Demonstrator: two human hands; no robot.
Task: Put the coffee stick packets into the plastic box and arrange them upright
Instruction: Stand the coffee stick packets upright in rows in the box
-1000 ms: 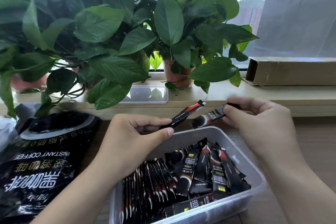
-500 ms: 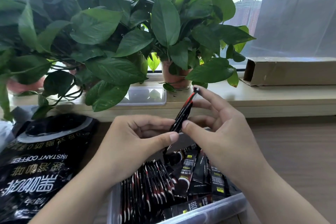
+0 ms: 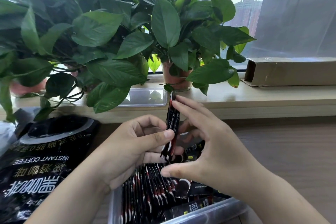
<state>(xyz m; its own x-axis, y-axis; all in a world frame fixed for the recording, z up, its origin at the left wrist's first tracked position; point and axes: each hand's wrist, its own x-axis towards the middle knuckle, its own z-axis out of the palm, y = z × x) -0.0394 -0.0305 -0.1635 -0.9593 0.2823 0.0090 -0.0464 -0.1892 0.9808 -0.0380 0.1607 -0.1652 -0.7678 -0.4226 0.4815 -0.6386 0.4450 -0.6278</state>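
Above the bench [image 3: 291,151], your left grip [image 3: 131,147] pinches the packets [image 3: 172,123] upright, straight over the row [image 3: 151,187] standing in the box [image 3: 209,213], while your open right grip [image 3: 218,151] steadies them.

The plastic box [image 3: 200,213] sat nearest on the table [image 3: 291,151], with upright packets [image 3: 149,187] ranked in its left part and loose packets [image 3: 200,190] lying in its right; the coffee bag [image 3: 36,160] lay just left of it. Above the box, the held packets [image 3: 171,125] stood between the left hand [image 3: 131,147] and the right hand [image 3: 216,149]. Behind, on the sill [image 3: 254,100], stood potted plants [image 3: 163,23], with a tray [image 3: 147,97] before them and a carton [image 3: 291,72] to the right.
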